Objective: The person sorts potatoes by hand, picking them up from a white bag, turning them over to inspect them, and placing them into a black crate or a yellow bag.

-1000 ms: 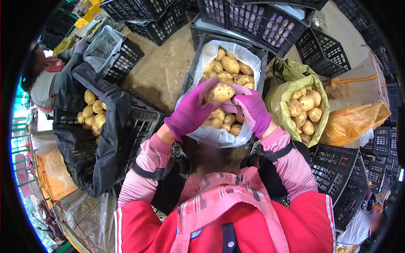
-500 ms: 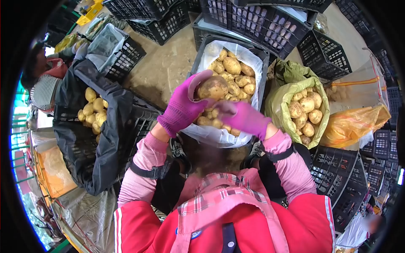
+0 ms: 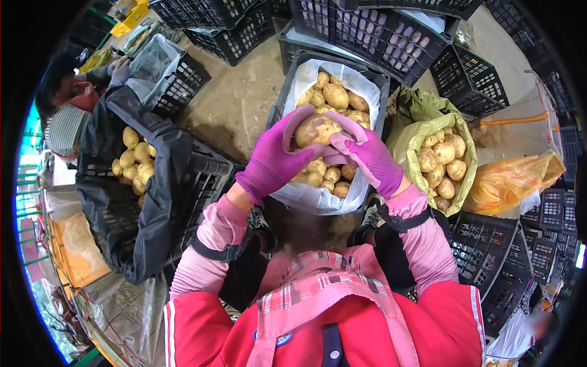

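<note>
A large potato (image 3: 317,130) with brown patches on its skin is held above a lined crate. My left hand (image 3: 278,153), in a purple glove, wraps round its left side with thumb and fingers. From the right, my right hand (image 3: 370,153), gloved alike, closes its fingers against the same potato. Beneath them the dark crate (image 3: 383,104) has a white liner (image 3: 302,76) and many potatoes (image 3: 336,96) inside; my hands hide part of the pile.
A green sack of potatoes (image 3: 435,165) stands to the right, beside an orange bag (image 3: 516,177). At left is a black-lined crate (image 3: 159,202) with potatoes. Stacked black crates (image 3: 373,37) block the far side. Another person (image 3: 67,122) sits at upper left.
My right hand, blurred and lower before, has come up onto the potato's right side. The potato has shifted slightly right and turned in my left hand.
</note>
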The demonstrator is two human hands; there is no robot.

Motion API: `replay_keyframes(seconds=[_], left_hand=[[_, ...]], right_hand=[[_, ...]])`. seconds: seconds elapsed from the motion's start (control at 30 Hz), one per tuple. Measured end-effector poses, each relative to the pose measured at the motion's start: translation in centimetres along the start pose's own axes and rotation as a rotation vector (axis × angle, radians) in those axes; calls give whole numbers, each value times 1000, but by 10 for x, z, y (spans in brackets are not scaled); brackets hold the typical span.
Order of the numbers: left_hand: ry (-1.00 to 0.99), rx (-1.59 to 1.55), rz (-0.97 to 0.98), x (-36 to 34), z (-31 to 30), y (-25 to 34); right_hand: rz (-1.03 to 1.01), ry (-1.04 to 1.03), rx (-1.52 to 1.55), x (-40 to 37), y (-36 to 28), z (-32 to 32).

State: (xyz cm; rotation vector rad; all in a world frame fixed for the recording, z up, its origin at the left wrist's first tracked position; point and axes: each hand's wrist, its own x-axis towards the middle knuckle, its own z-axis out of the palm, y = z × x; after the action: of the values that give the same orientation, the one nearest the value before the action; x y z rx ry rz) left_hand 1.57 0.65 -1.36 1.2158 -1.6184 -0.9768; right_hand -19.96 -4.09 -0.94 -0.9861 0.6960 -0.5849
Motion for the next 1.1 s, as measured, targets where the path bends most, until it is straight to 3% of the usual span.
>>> replay_keyframes(seconds=[0.1, 0.2, 0.3, 0.6, 0.7, 0.73, 0.83, 1.0, 1.07, 1.1], left_hand=[[38, 185, 109, 0, 3, -5], [61, 194, 100, -1, 4, -5], [65, 29, -37, -1, 1, -10], [-33, -40, -79, -7, -2, -2], [-100, -464, -396, -17, -10, -12], [-48, -612, -403, -22, -11, -16], [100, -943, -344, -30, -5, -5], [565, 438, 92, -89, -64, 92], [784, 285, 191, -134, -87, 128], [894, 15, 245, -158, -98, 145]], right_hand=[[29, 20, 46, 3, 4, -1], [66, 28, 28, 2, 0, 2], [62, 16, 38, 4, 5, 0], [47, 41, -98, 4, 12, 1], [2, 99, -349, 0, 7, 10], [-125, 114, -373, 13, 32, -7], [-36, 182, -239, 14, 36, -7], [33, 228, -287, 30, 52, -6], [53, 243, -297, 30, 63, -19], [55, 239, -306, 29, 64, -21]])
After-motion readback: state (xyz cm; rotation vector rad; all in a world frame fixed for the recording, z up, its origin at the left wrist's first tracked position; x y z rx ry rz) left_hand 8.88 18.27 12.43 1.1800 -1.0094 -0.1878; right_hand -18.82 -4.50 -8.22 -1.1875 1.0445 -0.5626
